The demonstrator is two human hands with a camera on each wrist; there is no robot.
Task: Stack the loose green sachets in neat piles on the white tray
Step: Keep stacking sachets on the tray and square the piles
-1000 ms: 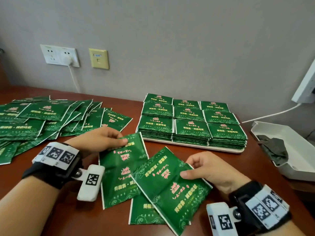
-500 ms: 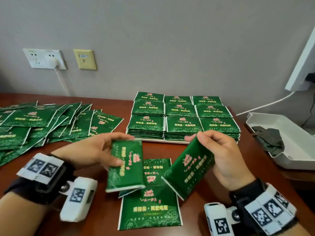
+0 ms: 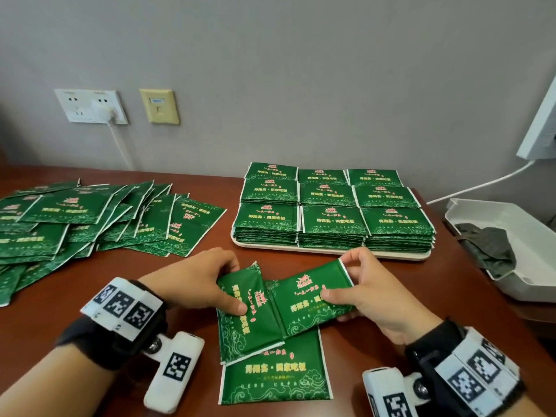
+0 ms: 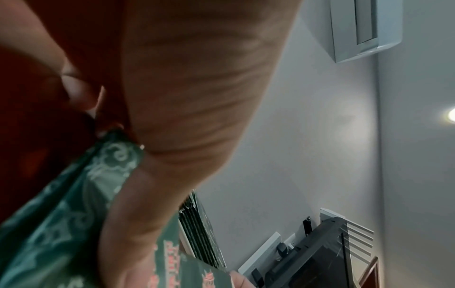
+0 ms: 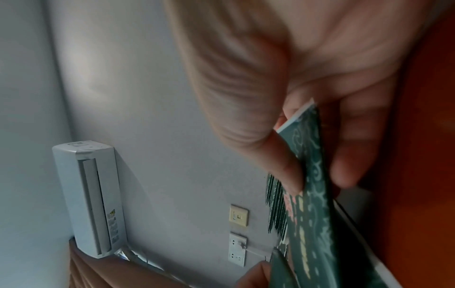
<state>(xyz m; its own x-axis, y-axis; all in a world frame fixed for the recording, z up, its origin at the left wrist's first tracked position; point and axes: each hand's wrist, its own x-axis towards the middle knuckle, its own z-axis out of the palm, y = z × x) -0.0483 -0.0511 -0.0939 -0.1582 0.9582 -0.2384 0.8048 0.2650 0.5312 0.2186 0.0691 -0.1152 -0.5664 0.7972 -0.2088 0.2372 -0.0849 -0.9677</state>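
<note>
Fingers of my left hand (image 3: pixel 198 281) pinch one folded sachet (image 3: pixel 248 314), and my right hand (image 3: pixel 373 293) pinches another (image 3: pixel 313 299), their edges now meeting above a flat sachet (image 3: pixel 275 377) to square them together; half a second ago they were apart. Beyond, the white tray (image 3: pixel 331 252) holds nine piles, with the loose heap (image 3: pixel 90 221) at far left.

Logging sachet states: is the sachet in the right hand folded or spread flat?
Folded: the sachet shows a doubled edge in the right hand.

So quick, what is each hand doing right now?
Left hand: closed, gripping a folded green sachet.
Right hand: closed, pinching another folded sachet.
</note>
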